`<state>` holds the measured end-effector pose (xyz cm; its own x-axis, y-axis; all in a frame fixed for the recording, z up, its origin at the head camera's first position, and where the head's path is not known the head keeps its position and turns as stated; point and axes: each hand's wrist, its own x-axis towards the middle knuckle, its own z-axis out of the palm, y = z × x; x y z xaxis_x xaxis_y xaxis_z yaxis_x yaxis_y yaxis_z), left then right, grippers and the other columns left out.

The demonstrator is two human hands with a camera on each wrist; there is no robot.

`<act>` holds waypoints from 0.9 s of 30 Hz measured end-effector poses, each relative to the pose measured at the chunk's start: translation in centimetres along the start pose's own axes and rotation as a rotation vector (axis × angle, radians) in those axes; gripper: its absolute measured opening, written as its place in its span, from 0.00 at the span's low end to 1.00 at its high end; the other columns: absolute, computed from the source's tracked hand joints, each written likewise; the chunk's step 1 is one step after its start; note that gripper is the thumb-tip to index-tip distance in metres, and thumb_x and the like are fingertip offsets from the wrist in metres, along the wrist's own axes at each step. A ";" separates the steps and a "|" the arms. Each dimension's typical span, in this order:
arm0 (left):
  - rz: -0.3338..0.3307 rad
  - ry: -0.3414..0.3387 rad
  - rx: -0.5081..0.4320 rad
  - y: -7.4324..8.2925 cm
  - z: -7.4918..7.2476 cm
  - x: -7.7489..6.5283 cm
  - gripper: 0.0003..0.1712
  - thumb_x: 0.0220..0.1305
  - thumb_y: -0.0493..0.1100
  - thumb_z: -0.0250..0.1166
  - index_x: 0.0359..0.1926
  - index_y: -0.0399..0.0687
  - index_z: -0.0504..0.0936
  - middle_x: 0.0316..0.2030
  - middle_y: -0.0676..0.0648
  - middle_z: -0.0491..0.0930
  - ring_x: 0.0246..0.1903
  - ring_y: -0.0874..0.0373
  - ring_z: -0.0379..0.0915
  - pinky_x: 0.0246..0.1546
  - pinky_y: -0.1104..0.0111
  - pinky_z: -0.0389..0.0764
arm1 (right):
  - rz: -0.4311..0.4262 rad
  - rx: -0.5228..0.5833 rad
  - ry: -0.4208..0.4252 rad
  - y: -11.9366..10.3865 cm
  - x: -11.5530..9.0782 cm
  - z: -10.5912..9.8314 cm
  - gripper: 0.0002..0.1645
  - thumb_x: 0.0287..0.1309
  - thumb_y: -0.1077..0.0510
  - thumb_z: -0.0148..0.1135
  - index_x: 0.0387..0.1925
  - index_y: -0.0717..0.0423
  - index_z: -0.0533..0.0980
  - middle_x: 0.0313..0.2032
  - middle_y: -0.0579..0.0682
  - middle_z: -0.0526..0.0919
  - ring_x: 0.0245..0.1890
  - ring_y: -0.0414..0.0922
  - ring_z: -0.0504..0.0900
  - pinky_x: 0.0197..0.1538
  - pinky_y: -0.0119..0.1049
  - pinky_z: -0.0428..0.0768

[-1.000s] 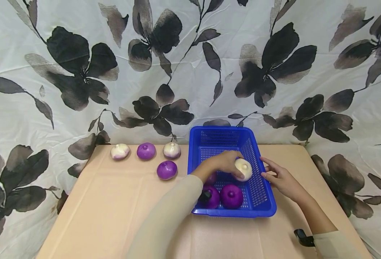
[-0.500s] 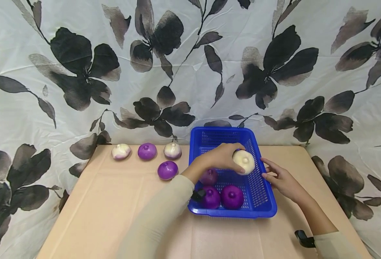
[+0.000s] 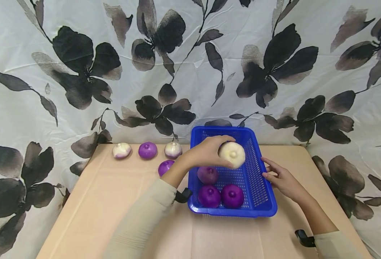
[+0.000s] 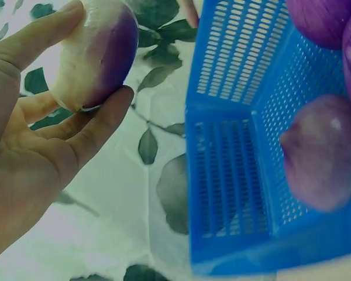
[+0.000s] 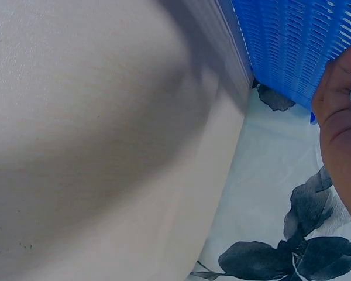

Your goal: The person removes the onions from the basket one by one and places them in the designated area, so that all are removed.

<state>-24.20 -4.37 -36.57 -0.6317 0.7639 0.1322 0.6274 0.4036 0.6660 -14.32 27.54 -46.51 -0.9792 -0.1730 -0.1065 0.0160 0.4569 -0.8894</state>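
Observation:
My left hand (image 3: 208,153) holds a white-and-purple turnip (image 3: 234,155) above the blue plastic basket (image 3: 269,201), thumb on one side and fingers on the other. Seen from the left wrist, the turnip (image 4: 99,52) is half white, half purple. Three purple onions lie in the basket: a duller one (image 3: 208,175) behind, and two darker ones, left (image 3: 209,196) and right (image 3: 232,196), at the near side. My right hand (image 3: 282,181) grips the basket's right rim; in the right wrist view its bent fingers (image 5: 339,88) are against the basket wall.
Left of the basket, a turnip (image 3: 121,150), a purple onion (image 3: 147,150) and another turnip (image 3: 173,150) stand in a row. A second purple onion (image 3: 165,167) is partly hidden by my left forearm. Floral cloth (image 3: 210,90) hangs behind the table (image 3: 112,201).
My left hand has lifted the turnip up from the basket's right part and moved it leftward, uncovering the onion below. My right hand has stayed at the rim.

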 end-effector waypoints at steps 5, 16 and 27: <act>-0.042 0.055 -0.031 -0.8 -1.4 -2.3 0.47 0.51 0.55 0.81 0.71 0.51 0.73 0.64 0.51 0.78 0.61 0.59 0.74 0.62 0.62 0.78 | -0.006 0.002 0.005 0.0 -0.1 0.2 0.41 0.76 0.58 0.57 0.81 0.57 0.51 0.52 0.68 0.74 0.41 0.44 0.85 0.41 0.36 0.89; -0.148 0.155 -0.165 -4.4 -2.9 -9.5 0.47 0.53 0.48 0.81 0.71 0.44 0.72 0.61 0.45 0.79 0.53 0.50 0.79 0.53 0.57 0.85 | -0.013 0.005 0.007 0.2 -0.7 0.5 0.41 0.76 0.59 0.56 0.81 0.59 0.50 0.52 0.69 0.74 0.41 0.44 0.86 0.42 0.39 0.90; -0.272 0.292 -0.259 -8.5 -3.6 -15.2 0.49 0.52 0.47 0.83 0.74 0.49 0.70 0.63 0.46 0.77 0.51 0.46 0.79 0.51 0.54 0.86 | -0.016 -0.023 0.014 0.0 -0.7 0.6 0.40 0.77 0.57 0.55 0.81 0.59 0.50 0.51 0.66 0.74 0.41 0.42 0.86 0.43 0.40 0.90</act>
<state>-21.55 -21.18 -41.58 -0.8824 0.4589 0.1036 0.3104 0.4024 0.8613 -13.51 27.10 -46.68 -0.9820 -0.1680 -0.0862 -0.0038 0.4738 -0.8806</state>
